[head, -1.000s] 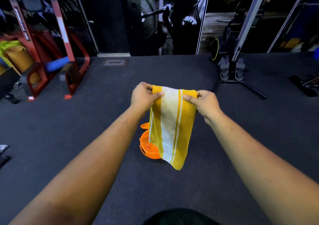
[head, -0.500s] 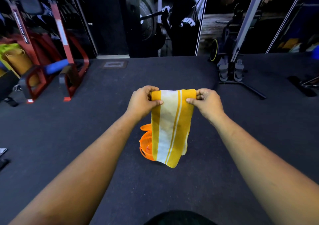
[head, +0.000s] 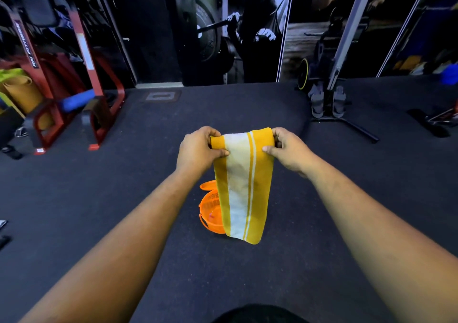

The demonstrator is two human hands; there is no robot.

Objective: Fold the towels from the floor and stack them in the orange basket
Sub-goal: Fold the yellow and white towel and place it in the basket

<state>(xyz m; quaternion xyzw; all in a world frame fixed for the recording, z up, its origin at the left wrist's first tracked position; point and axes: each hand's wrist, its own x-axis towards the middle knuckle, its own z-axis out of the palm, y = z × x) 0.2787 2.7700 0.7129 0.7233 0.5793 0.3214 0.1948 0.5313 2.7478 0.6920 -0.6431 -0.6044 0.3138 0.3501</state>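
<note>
A yellow towel with a broad white band and thin white stripes (head: 244, 186) hangs folded lengthways in front of me. My left hand (head: 198, 150) pinches its top left corner, and my right hand (head: 287, 149) pinches the top right corner. Below and behind the towel, the orange basket (head: 210, 210) stands on the dark floor, its right side hidden by the cloth. An orange lid or handle piece (head: 207, 186) shows just beyond it.
A red metal weight rack (head: 96, 114) with a blue roller stands at the left, with rolled mats beside it. A black stand with grey feet (head: 329, 104) is at the right rear. Dark mat floor (head: 124, 198) spreads around the basket.
The towel's hanging end has swung slightly and now hangs straighter over the basket. Both hands keep their hold on the top corners, a little closer together.
</note>
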